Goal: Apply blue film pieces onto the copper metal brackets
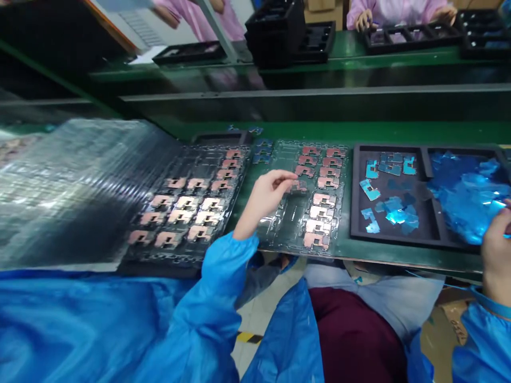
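My left hand [268, 192] reaches over a clear plastic blister tray [289, 215], thumb and fingertips pinched on the edge of a small pinkish circuit board [298, 186]. The board is slightly blurred, and I cannot tell if it touches the tray. More pinkish boards [322, 213] stand in columns at that tray's right side. Partly cut off by the right edge, my right hand [496, 252] is beside a heap of blue film pieces [465, 186]. Its fingers are mostly outside the view.
A black two-compartment tray [355, 191] holds blue-covered boards [371, 189], loose film and the heap. Left stands another filled blister tray [187, 218], beside a stack of clear trays [91, 197]. Behind a raised ledge [303, 96], a co-worker's hands [364, 20] touch a black tray [413, 38].
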Available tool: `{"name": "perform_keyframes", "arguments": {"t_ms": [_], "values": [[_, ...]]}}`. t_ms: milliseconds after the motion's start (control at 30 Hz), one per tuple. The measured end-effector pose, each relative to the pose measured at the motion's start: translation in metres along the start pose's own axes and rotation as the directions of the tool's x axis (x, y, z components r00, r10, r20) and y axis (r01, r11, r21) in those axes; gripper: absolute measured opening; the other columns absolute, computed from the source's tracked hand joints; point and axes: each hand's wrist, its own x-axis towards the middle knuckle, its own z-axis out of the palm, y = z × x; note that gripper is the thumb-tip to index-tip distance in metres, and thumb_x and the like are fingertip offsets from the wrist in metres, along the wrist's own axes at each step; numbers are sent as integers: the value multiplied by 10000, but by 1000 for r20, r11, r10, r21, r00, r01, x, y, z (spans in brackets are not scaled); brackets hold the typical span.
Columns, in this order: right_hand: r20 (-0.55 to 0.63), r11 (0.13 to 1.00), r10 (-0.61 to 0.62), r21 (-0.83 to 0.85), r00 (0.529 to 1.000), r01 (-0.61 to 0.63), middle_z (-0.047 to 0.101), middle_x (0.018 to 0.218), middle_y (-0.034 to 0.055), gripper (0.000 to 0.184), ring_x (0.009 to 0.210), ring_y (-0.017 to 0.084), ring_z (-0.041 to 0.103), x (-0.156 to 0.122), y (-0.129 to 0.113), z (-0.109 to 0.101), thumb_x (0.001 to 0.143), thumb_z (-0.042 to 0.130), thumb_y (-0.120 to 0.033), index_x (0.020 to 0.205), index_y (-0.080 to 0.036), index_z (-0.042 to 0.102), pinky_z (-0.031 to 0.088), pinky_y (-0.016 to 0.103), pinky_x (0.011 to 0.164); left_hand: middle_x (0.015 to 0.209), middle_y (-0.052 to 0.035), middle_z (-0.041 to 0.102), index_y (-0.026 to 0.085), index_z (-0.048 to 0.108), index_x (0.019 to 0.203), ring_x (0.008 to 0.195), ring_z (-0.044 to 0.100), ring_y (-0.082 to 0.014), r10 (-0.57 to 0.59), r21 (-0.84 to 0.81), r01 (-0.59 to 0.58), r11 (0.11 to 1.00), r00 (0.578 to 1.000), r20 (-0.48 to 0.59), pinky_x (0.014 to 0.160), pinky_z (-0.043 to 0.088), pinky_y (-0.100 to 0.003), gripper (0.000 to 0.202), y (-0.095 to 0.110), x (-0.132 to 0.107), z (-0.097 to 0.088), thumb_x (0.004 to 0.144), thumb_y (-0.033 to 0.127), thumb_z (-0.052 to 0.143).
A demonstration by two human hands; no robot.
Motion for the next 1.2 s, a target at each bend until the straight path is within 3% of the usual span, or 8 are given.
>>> {"name": "perform_keyframes", "arguments": {"t_ms": [100, 233, 533, 700, 800, 933, 1067, 1200], "values": [[46, 990, -115, 92, 992, 111, 738, 825, 155, 345, 886, 326, 724, -5, -8, 0, 924, 592, -343, 1139, -202, 823, 456, 439, 723, 1063, -90, 843, 181, 794, 1100, 902, 780, -233, -23, 48, 21, 999, 999, 44, 864, 618, -379, 223, -7, 34, 8, 953, 272, 654], [68, 973, -131, 198, 989, 116, 757, 887, 130, 397, 813, 292, 704, -15, -15, 1, 994, 535, -428, 1152, -197, 816, 464, 408, 729, 957, -75, 841, 189, 793, 1005, 851, 772, -237, -18, 103, 12, 995, 998, 61, 811, 601, -371, 154, -16, 52, 16, 922, 227, 669], [30, 967, -127, 225, 991, 117, 789, 946, 123, 408, 753, 254, 688, -15, -20, 0, 1007, 534, -459, 1098, -186, 823, 468, 369, 681, 1130, -95, 819, 212, 791, 1022, 1119, 685, -310, 140, 315, -135, 939, 990, 7, 1038, 525, -473, 225, -23, 46, 32, 999, 178, 570], [-9, 939, -168, 303, 986, 162, 819, 963, 136, 509, 934, 299, 756, -14, -26, -11, 1098, 383, -427, 1061, -175, 824, 523, 386, 774, 1179, -112, 783, 213, 798, 1045, 1129, 644, -313, 223, 387, -227, 894, 973, 54, 1044, 514, -478, 238, -25, 42, 30, 1038, 227, 560], [72, 935, -171, 328, 983, 139, 815, 940, 110, 520, 934, 300, 769, -15, -31, -19, 1094, 344, -410, 1082, -204, 822, 522, 399, 801, 1127, -115, 787, 216, 808, 1014, 1079, 624, -324, 255, 418, -273, 867, 962, 99, 1008, 515, -494, 234, -27, 41, 26, 1037, 266, 580], [208, 951, -146, 298, 967, 79, 832, 1042, 96, 468, 926, 281, 776, -17, -36, -19, 1074, 369, -390, 1052, -252, 816, 499, 381, 730, 1161, -135, 795, 213, 815, 1161, 1089, 612, -339, 298, 440, -326, 837, 945, 133, 992, 518, -515, 321, -25, 44, 24, 1072, 298, 519], [152, 951, -113, 303, 982, 62, 817, 1076, 138, 405, 905, 299, 747, -17, -38, -10, 1040, 457, -431, 1118, -225, 796, 526, 394, 764, 1354, -119, 783, 227, 802, 1273, 1217, 601, -334, 349, 435, -414, 800, 910, 225, 1106, 484, -538, 383, -23, 49, 32, 1092, 309, 474], [131, 971, -57, 238, 990, 24, 779, 1054, 164, 408, 874, 306, 708, -14, -35, -6, 1010, 490, -420, 1189, -200, 784, 503, 408, 766, 1468, -170, 726, 175, 756, 1376, 1271, 583, -361, 349, 462, -429, 776, 903, 252, 1118, 472, -575, 456, -22, 47, 41, 1110, 356, 433]]}}
